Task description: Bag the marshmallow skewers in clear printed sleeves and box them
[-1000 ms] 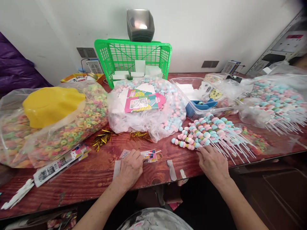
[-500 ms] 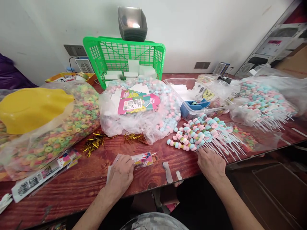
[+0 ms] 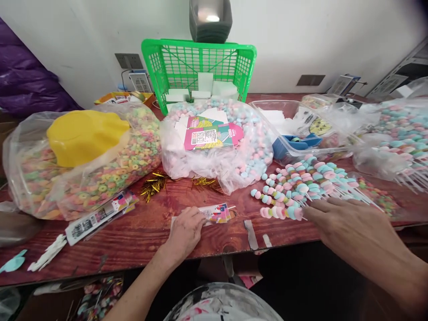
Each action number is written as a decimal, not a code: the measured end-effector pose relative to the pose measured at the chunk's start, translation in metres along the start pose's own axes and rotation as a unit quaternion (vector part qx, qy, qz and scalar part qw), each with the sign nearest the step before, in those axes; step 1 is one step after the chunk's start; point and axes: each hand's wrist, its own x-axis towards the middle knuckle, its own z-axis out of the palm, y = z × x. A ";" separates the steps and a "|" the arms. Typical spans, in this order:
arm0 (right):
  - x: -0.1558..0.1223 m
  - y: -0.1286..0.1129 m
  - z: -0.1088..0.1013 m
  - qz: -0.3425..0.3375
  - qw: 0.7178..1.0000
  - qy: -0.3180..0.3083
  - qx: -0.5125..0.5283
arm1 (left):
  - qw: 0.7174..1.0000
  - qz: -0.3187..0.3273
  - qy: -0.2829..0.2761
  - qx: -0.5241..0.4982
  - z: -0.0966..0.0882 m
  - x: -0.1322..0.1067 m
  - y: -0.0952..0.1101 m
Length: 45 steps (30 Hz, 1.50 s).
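My left hand rests on the table with its fingers curled over a printed clear plastic sleeve; a second pale edge shows beneath the fingers. On the right, my right hand has its fingertips at the thin white stick of a marshmallow skewer, threaded with pink, blue and yellow-green pieces. That skewer lies just in front of a pile of similar skewers, whose sticks are partly covered by my right hand.
Behind stand a bag of marshmallows with a flattened printed carton on it, a green basket, and a clear tub with a blue tape dispenser. To the left lie a bag of ring candies and more printed sleeves.
The view has turned left. My right hand has moved right, and one skewer now lies separate at the front of the pile by its fingertips. My left hand stays on the sleeve.
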 end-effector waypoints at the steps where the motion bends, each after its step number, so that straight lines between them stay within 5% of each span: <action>1: 0.007 -0.005 0.000 -0.003 1.000 -0.028 -0.002 | 1.000 -0.011 0.007 -0.013 0.001 0.001 -0.002; 9: 0.039 -0.023 0.018 -0.076 0.991 -0.111 -0.015 | 0.992 -0.044 0.010 -0.116 0.003 0.004 -0.011; 16: 0.037 -0.011 0.014 -0.067 0.992 -0.109 -0.008 | 0.990 -0.047 -0.006 -0.134 0.001 0.004 -0.013; 24: 0.044 -0.012 0.032 -0.135 0.990 -0.050 -0.013 | 0.987 -0.057 -0.010 -0.148 0.002 0.006 -0.011; 29: 0.041 -0.015 0.021 -0.114 0.993 -0.041 -0.005 | 0.988 -0.030 -0.003 -0.149 0.006 0.003 -0.016; 37: 0.023 -0.025 0.015 -0.082 0.996 -0.021 -0.006 | 0.982 -0.076 0.004 -0.172 0.007 0.013 -0.015; 42: 0.010 -0.006 0.018 -0.076 0.997 -0.007 0.025 | 0.964 -0.090 -0.034 -0.246 -0.001 0.017 -0.020; 45: -0.004 0.004 0.023 -0.023 0.991 0.053 0.125 | 0.939 -0.103 -0.067 -0.321 -0.003 0.017 -0.024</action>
